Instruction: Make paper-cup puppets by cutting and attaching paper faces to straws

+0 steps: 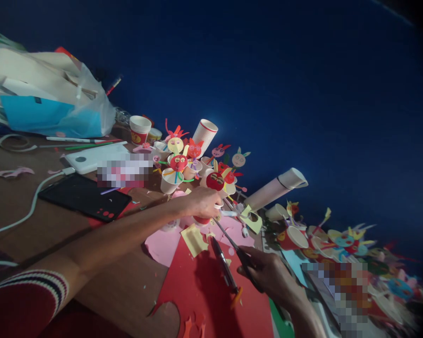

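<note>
My right hand (271, 272) is wrapped round the dark handles of a pair of scissors (229, 234), whose blades point up and left toward my other hand. My left hand (205, 203) is closed, its fingers curled down near the scissor tips. A small white rim and a red shape show by those fingers, but what they grip is too blurred to name. Beneath both hands lie pink paper (164, 246) and a red sheet (215, 291). A dark pen (224, 265) and a piece of yellow paper (193, 240) rest on these sheets.
Behind my left hand stand paper cups (171, 182) with paper-faced figures. A white flask-like cylinder (277, 189) leans near the blue wall. More decorated cups (292, 238) crowd the right. At left are a black phone (86, 197), a white device (97, 157) on a cable and a stuffed plastic bag (91, 96).
</note>
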Demonstrator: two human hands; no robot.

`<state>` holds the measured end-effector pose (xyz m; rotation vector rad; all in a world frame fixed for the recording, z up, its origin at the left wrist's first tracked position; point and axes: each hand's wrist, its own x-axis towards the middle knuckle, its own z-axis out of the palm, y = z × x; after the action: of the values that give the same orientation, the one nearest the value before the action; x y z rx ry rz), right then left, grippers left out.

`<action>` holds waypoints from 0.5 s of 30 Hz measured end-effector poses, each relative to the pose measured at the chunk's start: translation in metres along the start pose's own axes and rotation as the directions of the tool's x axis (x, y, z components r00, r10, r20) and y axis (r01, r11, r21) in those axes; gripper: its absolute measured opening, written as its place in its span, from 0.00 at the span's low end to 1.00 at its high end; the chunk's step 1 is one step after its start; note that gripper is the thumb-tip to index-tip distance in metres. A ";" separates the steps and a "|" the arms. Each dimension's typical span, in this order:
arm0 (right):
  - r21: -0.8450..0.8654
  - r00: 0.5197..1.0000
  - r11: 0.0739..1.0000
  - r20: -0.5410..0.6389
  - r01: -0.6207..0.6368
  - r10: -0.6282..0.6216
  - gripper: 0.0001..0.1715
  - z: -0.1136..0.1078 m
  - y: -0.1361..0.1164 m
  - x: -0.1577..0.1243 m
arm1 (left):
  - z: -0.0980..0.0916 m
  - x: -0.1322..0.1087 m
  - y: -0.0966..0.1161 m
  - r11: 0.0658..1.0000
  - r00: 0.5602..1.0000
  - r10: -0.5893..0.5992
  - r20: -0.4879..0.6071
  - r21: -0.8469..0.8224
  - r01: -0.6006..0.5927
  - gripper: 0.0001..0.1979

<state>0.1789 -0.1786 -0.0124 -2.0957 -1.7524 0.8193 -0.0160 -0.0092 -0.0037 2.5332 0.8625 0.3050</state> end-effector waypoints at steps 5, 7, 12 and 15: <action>-0.015 1.000 1.000 -0.005 -0.026 0.026 0.23 0.001 0.000 0.001 | -0.003 -0.001 0.002 1.000 1.000 0.021 0.000 0.009 -0.021 0.07; -0.015 0.999 0.999 -0.010 -0.034 0.034 0.23 0.002 0.000 0.002 | -0.004 -0.001 0.002 1.000 1.000 0.028 0.014 0.005 -0.028 0.07; 0.014 0.998 0.998 0.015 -0.056 0.056 0.24 0.002 -0.002 0.000 | -0.003 -0.001 0.003 1.000 1.000 0.009 0.020 0.003 -0.009 0.06; 0.005 0.998 0.998 0.020 -0.065 0.064 0.25 0.002 -0.002 -0.001 | 0.000 0.000 0.002 1.000 1.000 -0.014 0.011 -0.007 0.014 0.05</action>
<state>0.1760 -0.1791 -0.0122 -2.1576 -1.6979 0.8649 -0.0151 -0.0106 -0.0033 2.5189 0.8736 0.2889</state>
